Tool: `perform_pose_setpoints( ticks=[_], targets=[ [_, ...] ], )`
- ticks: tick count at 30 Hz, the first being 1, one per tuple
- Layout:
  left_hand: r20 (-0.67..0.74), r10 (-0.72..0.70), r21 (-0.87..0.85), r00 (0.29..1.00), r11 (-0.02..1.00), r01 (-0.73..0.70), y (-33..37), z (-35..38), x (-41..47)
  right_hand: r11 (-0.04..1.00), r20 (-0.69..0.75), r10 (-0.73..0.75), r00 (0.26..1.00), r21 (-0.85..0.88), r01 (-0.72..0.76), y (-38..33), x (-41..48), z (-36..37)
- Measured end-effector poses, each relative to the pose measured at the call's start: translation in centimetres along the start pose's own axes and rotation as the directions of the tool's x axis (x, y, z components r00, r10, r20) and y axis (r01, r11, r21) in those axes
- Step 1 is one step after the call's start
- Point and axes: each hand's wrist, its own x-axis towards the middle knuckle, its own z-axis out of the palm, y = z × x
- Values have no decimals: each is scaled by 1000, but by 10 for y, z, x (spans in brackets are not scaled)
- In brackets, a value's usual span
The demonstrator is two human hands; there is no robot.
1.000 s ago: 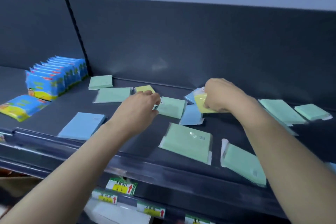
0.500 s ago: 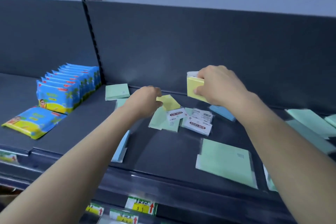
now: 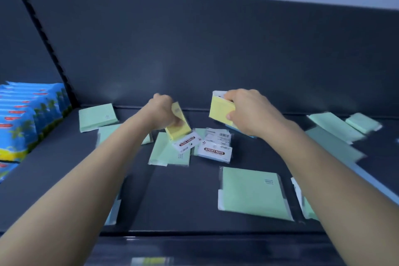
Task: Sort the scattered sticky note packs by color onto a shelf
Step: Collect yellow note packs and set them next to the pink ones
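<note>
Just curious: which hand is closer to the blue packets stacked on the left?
Left. The left hand is right of the blue packets; the right hand is farther right.

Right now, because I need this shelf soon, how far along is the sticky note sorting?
Early. Done: no color group shows yet. In hand: the left hand grips one yellow pack, the right hand a second yellow pack. Left: green packs lie scattered across the shelf, with label-up packs mid-shelf.
</note>
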Motion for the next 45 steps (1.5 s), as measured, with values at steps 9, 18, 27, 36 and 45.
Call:
perform_pose_setpoints(
  ticks=[9,18,27,36,45],
  targets=[
    [-327,240,-263,914,906,-332,90,-7,-59,992,-118,125,985,-2,-126,64,-54,-30],
    [-169,603,-370,779,694,-618,268,72,-147,886,-207,451,868,-16,-464,209,-225,-93],
    [33,920,-481,390,356,-801,473,189,-319,556,-249,807,535,17,-831,311,-492,-153],
    [108,991,-705,-84,17,-709,606,275,-522,80,-360,933,29,128,-988,336,-738,-176],
    [123,912,-797,-392,-144,-586,677,338,-668,-344,-353,841,-409,234,-909,333,-904,-173]
  ],
)
